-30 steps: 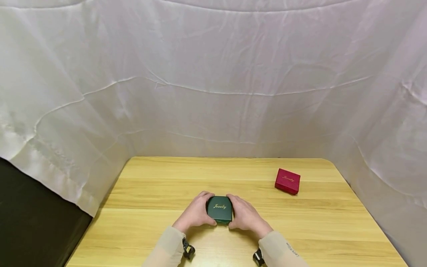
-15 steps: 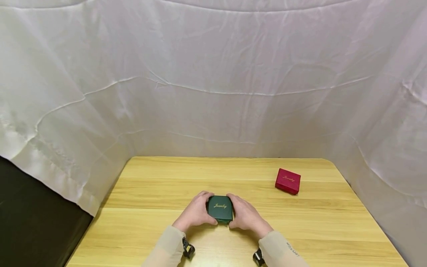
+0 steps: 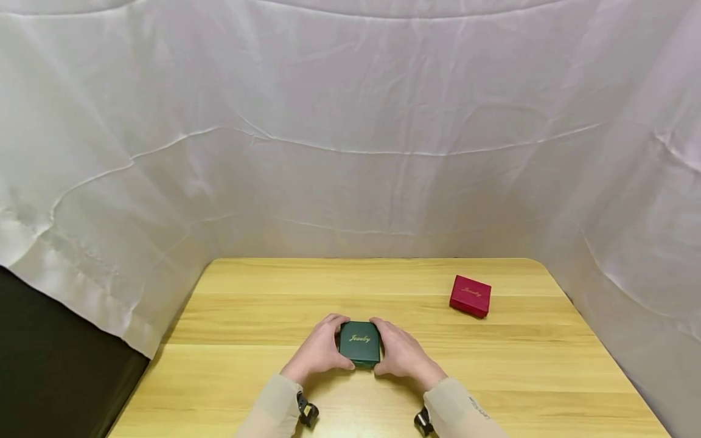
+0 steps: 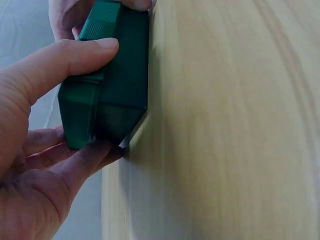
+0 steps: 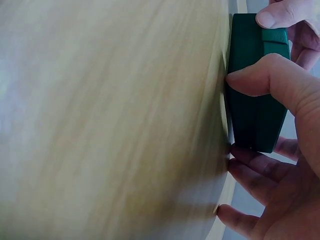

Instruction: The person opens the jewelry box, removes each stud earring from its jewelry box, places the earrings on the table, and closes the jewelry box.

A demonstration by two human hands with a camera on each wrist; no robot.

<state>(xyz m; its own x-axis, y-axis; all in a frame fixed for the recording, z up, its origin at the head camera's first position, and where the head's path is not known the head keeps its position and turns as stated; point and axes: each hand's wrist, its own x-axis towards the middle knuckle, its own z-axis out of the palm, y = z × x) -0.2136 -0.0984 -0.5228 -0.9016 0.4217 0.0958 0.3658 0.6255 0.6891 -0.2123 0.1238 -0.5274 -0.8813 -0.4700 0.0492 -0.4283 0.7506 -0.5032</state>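
A dark green jewelry box (image 3: 359, 347) with "Jewelry" in gold script on its lid rests on the wooden table. My left hand (image 3: 319, 350) holds it from the left, and my right hand (image 3: 404, 351) holds it from the right. Close up in the left wrist view, the left thumb lies on the near side of the box (image 4: 127, 70), beside a ribbed band, with fingers along its end. From the right wrist view, the right thumb presses the near side of the box (image 5: 247, 117) and fingertips touch its other end. The lid looks closed.
Toward the back right of the wooden table (image 3: 263, 310) lies a crimson jewelry box (image 3: 471, 296), set at an angle, also marked "Jewelry". Pale curtains (image 3: 361, 182) hang around the back and sides. A black surface (image 3: 60, 359) shows at the lower left.
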